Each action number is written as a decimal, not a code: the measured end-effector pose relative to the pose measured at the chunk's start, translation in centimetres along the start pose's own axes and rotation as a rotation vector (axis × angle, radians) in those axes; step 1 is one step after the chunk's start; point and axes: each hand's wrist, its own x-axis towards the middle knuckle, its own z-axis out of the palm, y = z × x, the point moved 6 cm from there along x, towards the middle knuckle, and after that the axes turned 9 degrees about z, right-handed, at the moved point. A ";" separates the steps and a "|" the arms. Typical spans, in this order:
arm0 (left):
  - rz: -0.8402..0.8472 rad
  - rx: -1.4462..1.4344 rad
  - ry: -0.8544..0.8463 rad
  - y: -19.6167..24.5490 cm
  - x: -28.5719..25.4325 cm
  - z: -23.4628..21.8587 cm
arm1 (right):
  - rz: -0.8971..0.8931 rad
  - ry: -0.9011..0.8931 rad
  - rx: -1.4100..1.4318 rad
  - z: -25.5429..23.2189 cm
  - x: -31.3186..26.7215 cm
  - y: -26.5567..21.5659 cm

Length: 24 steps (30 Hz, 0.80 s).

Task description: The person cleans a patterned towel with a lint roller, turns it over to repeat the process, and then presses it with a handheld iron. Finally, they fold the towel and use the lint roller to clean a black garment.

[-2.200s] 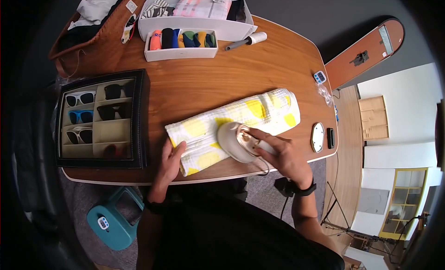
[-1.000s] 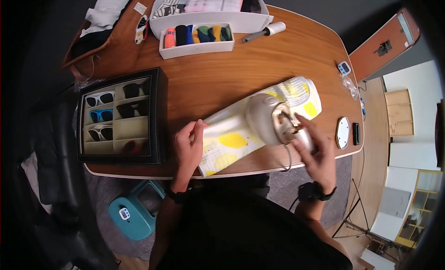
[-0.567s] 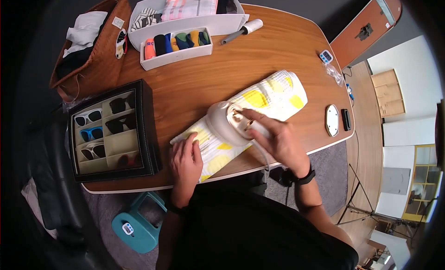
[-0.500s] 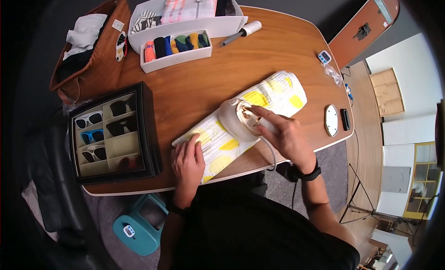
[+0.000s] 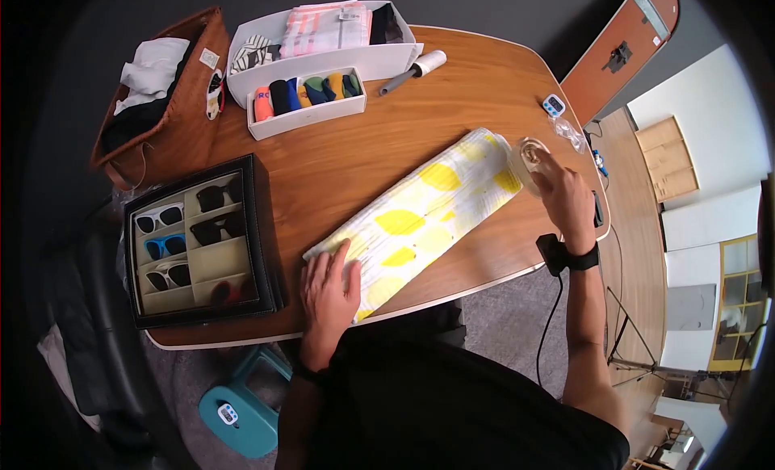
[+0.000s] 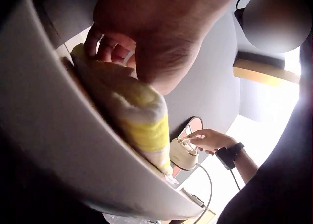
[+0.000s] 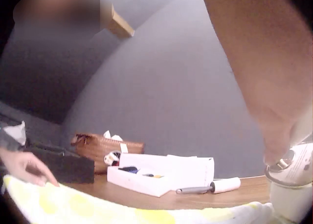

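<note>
A folded white cloth with yellow lemon-like patches (image 5: 404,222) lies slantwise across the table. On its near left end rests my left hand (image 5: 328,291), palm down with relaxed fingers. My right hand (image 5: 569,202) grips a pale, corded garment steamer (image 6: 184,157) by its handle, at the far right end of the cloth. In the right wrist view, the steamer's lower body (image 7: 289,200) stands beside the cloth's end. The white oval plate seen earlier on the table is hidden behind the right hand.
A sunglasses case (image 5: 270,260) stands left. Behind are a brown basket (image 5: 182,123), a large white box (image 5: 355,60), a smaller box of rolled socks (image 5: 311,121) and a lint roller (image 5: 413,72). A small timer (image 5: 553,106) sits at the right edge.
My right hand has carried the steamer off the cloth's middle to its right end. My left hand let go of the cloth's edge earlier and now lies flat on that end.
</note>
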 end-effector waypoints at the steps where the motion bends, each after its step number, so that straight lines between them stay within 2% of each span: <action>1: -0.003 0.006 -0.002 0.3 0.1 -0.6 | 0.061 -0.002 0.123 -0.6 0.0 0.2; 2: 0.034 0.028 -0.012 1.0 0.5 -1.2 | 0.126 -0.005 0.246 -1.2 -0.1 0.5; 3: 0.074 0.049 -0.024 1.7 1.0 -1.7 | 0.133 -0.007 0.252 -1.5 -0.4 0.5; 6: 0.176 0.051 -0.059 3.5 3.4 -2.5 | 0.171 -0.266 0.615 -1.6 -1.6 -0.9; 7: 0.222 0.039 -0.086 4.5 4.5 -2.5 | 0.178 -0.266 0.626 -1.6 -2.3 -0.8; 9: 0.253 -0.020 -0.114 6.5 6.9 -2.2 | 0.296 -0.407 0.892 -0.7 -3.6 -0.4; 12: 0.234 -0.165 -0.191 8.0 11.3 0.3 | 0.387 -0.327 1.053 -1.4 -6.2 1.0; 15: 0.203 -0.216 -0.243 6.6 14.4 6.2 | 0.493 -0.200 1.065 -2.1 -8.8 3.8; 17: 0.197 0.022 -0.244 4.1 15.3 10.6 | 0.562 -0.145 1.063 -2.7 -10.7 6.1; 18: 0.204 0.020 -0.248 3.3 16.5 11.8 | 0.563 -0.113 1.060 -3.1 -11.4 7.2; 20: -0.174 -0.523 -0.809 1.2 17.6 16.1 | 0.597 -0.060 1.066 -3.6 -12.8 9.2; 21: -0.172 -0.520 -0.811 1.5 18.3 16.7 | 0.608 -0.046 1.068 -3.7 -13.3 10.0; 23: -0.316 -1.084 -0.698 4.1 19.7 16.6 | 0.627 -0.031 1.053 -3.3 -13.7 11.3; 24: -0.354 -1.029 -0.533 4.6 21.0 15.9 | 0.624 -0.001 1.036 -3.2 -13.8 11.8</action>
